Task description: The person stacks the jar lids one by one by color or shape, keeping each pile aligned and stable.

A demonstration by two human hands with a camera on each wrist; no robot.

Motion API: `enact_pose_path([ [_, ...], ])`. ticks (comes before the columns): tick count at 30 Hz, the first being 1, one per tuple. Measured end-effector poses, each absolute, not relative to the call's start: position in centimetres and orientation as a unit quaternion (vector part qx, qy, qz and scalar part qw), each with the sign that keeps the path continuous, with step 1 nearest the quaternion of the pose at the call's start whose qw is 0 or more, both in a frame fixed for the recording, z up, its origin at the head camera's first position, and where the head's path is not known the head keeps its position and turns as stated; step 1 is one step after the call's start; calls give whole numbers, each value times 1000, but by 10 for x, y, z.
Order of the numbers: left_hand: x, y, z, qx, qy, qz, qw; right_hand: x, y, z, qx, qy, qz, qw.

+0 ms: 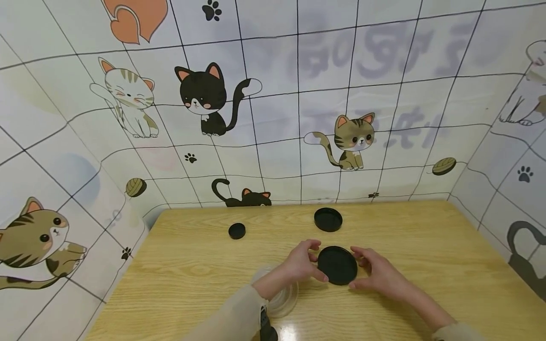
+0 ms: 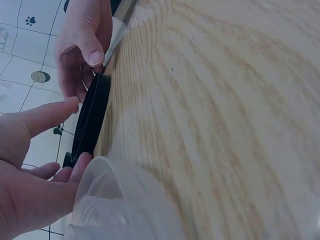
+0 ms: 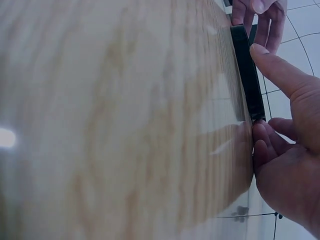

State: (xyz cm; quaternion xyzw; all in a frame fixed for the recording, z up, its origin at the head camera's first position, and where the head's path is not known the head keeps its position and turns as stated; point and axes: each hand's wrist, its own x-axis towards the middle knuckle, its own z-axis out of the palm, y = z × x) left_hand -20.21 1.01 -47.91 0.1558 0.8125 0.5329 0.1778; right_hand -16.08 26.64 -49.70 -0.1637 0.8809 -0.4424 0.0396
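Observation:
A shallow black round lid [image 1: 337,265] lies on the wooden table between my two hands. On its left side, my left hand [image 1: 302,263] has loosely bent, spread fingers, with fingertips and thumb at the rim. From the other side my right hand [image 1: 381,274] frames the lid the same way, thumb near the close edge. Seen from the left wrist, a left fingertip meets the end of the lid [image 2: 92,116]. The right wrist view has right fingertips at the near end of the lid [image 3: 248,72]. Partly behind my left forearm stands a clear round plastic container [image 1: 286,303].
A second black round lid [image 1: 328,219] lies farther back on the table [image 1: 183,279], and a smaller black disc [image 1: 236,231] sits to its left. Cloth walls [image 1: 277,104] printed with cats rise behind and at both sides of the table.

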Motion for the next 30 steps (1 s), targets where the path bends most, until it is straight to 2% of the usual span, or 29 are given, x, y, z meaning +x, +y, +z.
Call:
enact_pose_path([
  [10,-206,15,-480,182,812,519,194,-164,268,-499,-162,880,-444,44],
  [18,-211,15,-482,205,840,472,171,-166,267,-499,-175,881,-438,43],
  [30,-214,12,-482,213,832,480,180,-167,267,-498,-178,882,-434,45],
])
